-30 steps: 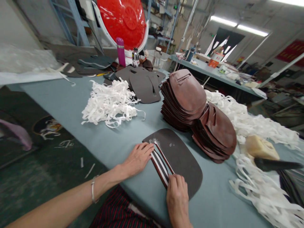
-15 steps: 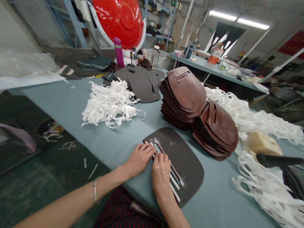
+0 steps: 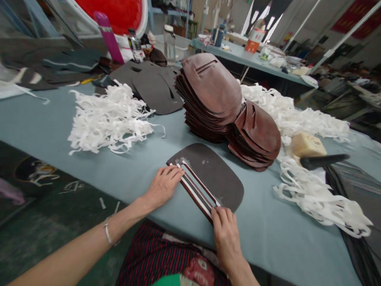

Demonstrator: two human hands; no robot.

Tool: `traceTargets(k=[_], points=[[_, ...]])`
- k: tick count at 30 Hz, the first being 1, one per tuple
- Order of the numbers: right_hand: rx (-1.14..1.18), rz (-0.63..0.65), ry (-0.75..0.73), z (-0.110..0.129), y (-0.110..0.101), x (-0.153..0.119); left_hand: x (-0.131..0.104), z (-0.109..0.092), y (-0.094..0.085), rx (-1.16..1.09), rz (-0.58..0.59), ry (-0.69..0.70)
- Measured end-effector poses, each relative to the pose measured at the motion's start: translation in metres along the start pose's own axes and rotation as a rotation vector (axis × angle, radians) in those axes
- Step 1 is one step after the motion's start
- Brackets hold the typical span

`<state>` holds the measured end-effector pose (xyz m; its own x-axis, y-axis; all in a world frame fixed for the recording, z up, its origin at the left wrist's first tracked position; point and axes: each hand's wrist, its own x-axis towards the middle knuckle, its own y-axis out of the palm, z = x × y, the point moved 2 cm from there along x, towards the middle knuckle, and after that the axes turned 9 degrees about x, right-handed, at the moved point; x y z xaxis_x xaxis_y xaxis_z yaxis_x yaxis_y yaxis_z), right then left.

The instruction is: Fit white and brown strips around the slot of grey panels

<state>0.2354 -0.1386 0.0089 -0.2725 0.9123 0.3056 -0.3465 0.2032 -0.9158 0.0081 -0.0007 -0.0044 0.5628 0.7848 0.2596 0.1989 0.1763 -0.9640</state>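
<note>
Left hand (image 3: 163,186) flattened, fingers together on the far end of the white-and-brown strips (image 3: 195,195); right hand (image 3: 228,234) curls over the near end, pinch hidden. The dark grey slotted panel (image 3: 218,171) lies flat on the blue-green tabletop (image 3: 135,171). Even, light pressure should hold those edges straight, unpuckered. Beyond: brown leather stacks (image 3: 214,87), white tape heap (image 3: 104,119), cluttered workbench (image 3: 268,65).

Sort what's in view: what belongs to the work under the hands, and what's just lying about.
In the work:
- dark panel, touched by the left hand and right hand
- probably the slotted brown pieces and white strips

Lying about:
- purple bottle
- clear bottle
- floor scraps

Unclear: black-handled item
</note>
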Motion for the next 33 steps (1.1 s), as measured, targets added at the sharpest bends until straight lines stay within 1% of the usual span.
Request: traceTargets(k=[2, 4, 6, 9, 10, 11, 12, 13, 16, 18, 20, 22, 24, 26, 29, 31, 33], points=[[0.077, -0.031, 0.058, -0.003, -0.004, 0.001, 0.001, 0.0, 0.001, -0.004, -0.008, -0.014], [0.115, -0.07, 0.069, -0.004, -0.004, 0.005, 0.002, -0.009, -0.001, -0.01, -0.027, -0.015], [0.13, -0.094, 0.04, -0.003, -0.001, 0.007, 0.0, -0.029, -0.005, -0.035, -0.026, 0.044], [0.146, -0.108, 0.018, -0.004, 0.003, 0.006, -0.006, -0.065, -0.01, -0.111, 0.028, 0.234], [0.147, -0.116, 0.011, -0.005, 0.005, 0.005, -0.008, -0.073, -0.01, -0.125, 0.045, 0.272], [0.148, -0.124, -0.002, -0.007, 0.006, 0.004, -0.008, -0.075, -0.01, -0.126, 0.057, 0.286], [0.15, -0.13, -0.013, -0.009, 0.007, 0.002, -0.008, -0.072, -0.01, -0.113, 0.06, 0.273], [0.154, -0.139, -0.028, -0.011, 0.009, 0.001, -0.006, -0.064, -0.01, -0.086, 0.053, 0.236], [0.17, -0.152, -0.045, -0.017, 0.013, -0.002, 0.001, -0.025, -0.012, 0.03, 0.023, 0.094], [0.173, -0.16, -0.047, -0.019, 0.015, -0.003, 0.005, -0.003, -0.014, 0.088, 0.019, 0.045], [0.168, -0.164, -0.055, -0.019, 0.015, -0.002, 0.009, 0.007, -0.014, 0.115, 0.02, 0.032], [0.16, -0.161, -0.064, -0.017, 0.013, -0.001, 0.011, 0.007, -0.013, 0.127, 0.011, 0.034], [0.152, -0.183, -0.059, -0.014, 0.008, 0.001, 0.011, 0.005, -0.012, 0.143, -0.001, 0.064], [0.118, -0.212, -0.053, -0.011, 0.002, 0.001, 0.01, 0.003, -0.014, 0.176, -0.017, 0.116], [-0.006, -0.269, -0.112, -0.006, 0.0, -0.009, 0.002, 0.0, -0.018, 0.246, -0.059, 0.202], [-0.089, -0.352, -0.133, -0.007, 0.003, -0.023, -0.009, -0.005, -0.017, 0.265, -0.098, 0.28], [-0.126, -0.458, -0.117, -0.013, 0.004, -0.038, -0.025, -0.012, -0.007, 0.24, -0.12, 0.388]])
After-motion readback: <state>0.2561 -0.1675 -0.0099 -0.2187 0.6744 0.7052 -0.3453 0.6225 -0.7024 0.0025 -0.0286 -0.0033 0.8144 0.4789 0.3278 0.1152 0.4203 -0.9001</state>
